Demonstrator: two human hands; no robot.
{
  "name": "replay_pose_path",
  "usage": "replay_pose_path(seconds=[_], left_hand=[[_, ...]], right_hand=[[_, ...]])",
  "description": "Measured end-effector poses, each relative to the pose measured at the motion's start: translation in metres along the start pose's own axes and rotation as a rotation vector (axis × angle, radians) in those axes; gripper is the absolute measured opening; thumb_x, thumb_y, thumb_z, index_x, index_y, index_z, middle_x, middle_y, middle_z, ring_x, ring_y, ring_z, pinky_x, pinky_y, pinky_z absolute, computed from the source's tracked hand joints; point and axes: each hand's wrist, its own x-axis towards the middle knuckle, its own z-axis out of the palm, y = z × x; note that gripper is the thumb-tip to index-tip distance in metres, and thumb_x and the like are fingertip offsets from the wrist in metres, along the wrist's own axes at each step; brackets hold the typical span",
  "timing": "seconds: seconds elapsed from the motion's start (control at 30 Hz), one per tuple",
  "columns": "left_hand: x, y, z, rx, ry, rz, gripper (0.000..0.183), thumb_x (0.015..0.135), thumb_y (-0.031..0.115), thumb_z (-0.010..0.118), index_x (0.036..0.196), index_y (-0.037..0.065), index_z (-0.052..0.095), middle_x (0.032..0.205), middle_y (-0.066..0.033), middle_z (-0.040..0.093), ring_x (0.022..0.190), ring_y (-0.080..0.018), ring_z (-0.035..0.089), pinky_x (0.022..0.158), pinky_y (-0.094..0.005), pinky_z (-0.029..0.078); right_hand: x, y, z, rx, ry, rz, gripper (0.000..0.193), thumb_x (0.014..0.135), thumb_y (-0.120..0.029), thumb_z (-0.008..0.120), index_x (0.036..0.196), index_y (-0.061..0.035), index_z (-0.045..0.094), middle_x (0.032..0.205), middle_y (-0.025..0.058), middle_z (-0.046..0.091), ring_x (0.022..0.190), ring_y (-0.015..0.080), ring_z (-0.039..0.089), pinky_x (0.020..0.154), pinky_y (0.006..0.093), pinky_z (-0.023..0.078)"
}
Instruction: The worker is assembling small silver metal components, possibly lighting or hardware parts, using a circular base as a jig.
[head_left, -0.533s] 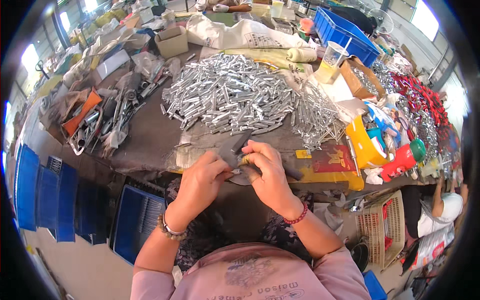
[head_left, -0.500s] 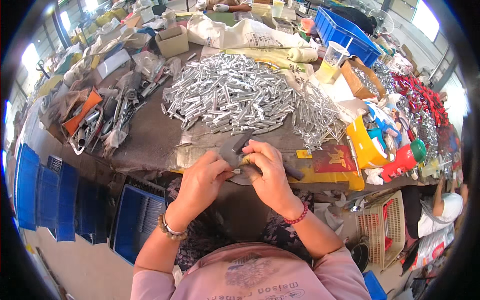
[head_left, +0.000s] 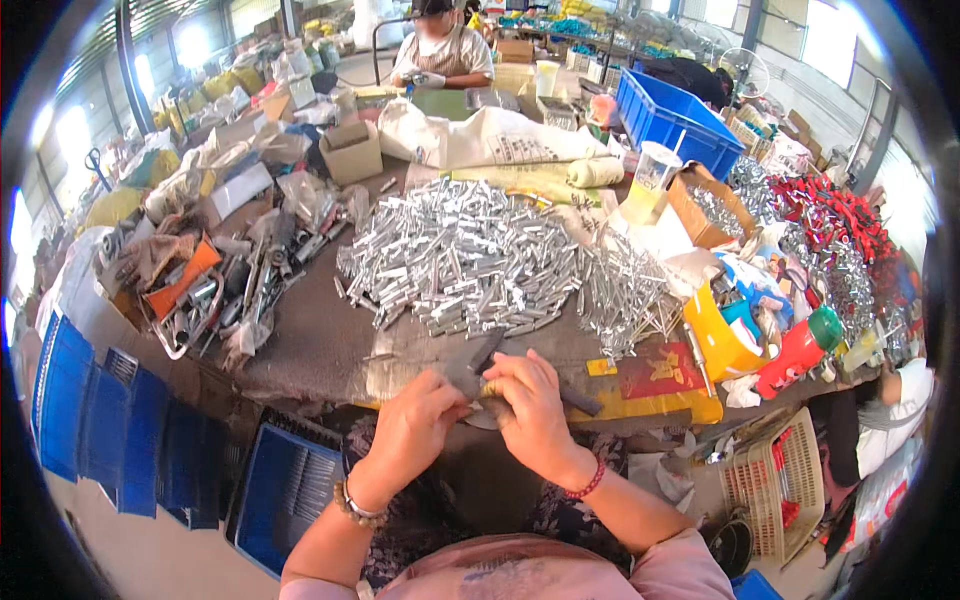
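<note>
My left hand [head_left: 420,422] and my right hand [head_left: 533,415] meet at the near edge of the table, fingertips almost touching. The left thumb and forefinger pinch a small silver metal piece, mostly hidden by the fingers. My right fingers are curled closed with a yellow wrap showing by the fingertips; what they hold is hidden. Between and just beyond the hands stands a dark metal tool [head_left: 486,350], its lower part covered by my fingers. Farther off lies a wide heap of short silver metal tubes [head_left: 455,255].
Thin silver rods [head_left: 625,300] lie right of the heap. Tools and scrap with an orange piece [head_left: 182,278] fill the left side. A yellow container [head_left: 715,325] and a red bottle [head_left: 795,355] stand right. Blue crates [head_left: 285,490] sit below left; a person [head_left: 440,55] works across the table.
My view has tilted up, so table and heap sit lower in the picture and more of the person opposite shows. Both hands stay together at the same spot, fingers still closed.
</note>
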Motion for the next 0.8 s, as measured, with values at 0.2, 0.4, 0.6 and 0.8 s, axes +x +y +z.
replay_pose_path(seconds=[0.2,0.4,0.6,0.8], left_hand=[[0.0,0.0,0.001,-0.014,-0.026,-0.019,0.013,0.089,0.005,0.084,0.1,0.008,0.078,0.096,-0.0097,0.068,0.087,-0.0363,0.072,0.072,-0.0452,0.057],[0.002,0.001,0.0,0.005,-0.036,-0.031,0.013,0.089,0.004,0.084,0.1,0.007,0.078,0.096,-0.0103,0.068,0.088,-0.0366,0.072,0.074,-0.0448,0.057],[0.0,0.001,0.002,-0.037,-0.009,-0.027,0.015,0.088,0.002,0.086,0.1,0.006,0.078,0.093,-0.0114,0.067,0.086,-0.0348,0.072,0.073,-0.0422,0.056],[0.002,-0.002,0.001,-0.061,-0.03,0.008,0.015,0.09,-0.001,0.083,0.103,0.002,0.077,0.095,-0.0132,0.067,0.086,-0.0345,0.071,0.076,-0.0408,0.055]], right_hand=[[-0.004,-0.002,0.002,-0.004,-0.012,0.038,0.034,0.081,0.008,0.072,0.112,-0.0033,0.067,0.125,0.0079,0.065,0.133,0.0308,0.062,0.126,0.0541,0.035],[0.002,-0.009,-0.01,-0.122,-0.034,-0.023,0.032,0.081,0.006,0.076,0.11,-0.0034,0.069,0.122,0.0088,0.07,0.133,0.0318,0.066,0.123,0.0552,0.041],[0.006,-0.012,-0.037,-0.108,-0.07,-0.089,0.032,0.083,0.0,0.079,0.114,-0.0057,0.076,0.124,0.011,0.071,0.124,0.0344,0.069,0.108,0.0496,0.054],[0.009,0.006,-0.069,-0.308,-0.12,0.082,0.039,0.086,-0.006,0.079,0.124,-0.0067,0.074,0.116,0.0121,0.068,0.111,0.0358,0.069,0.095,0.0479,0.055]])
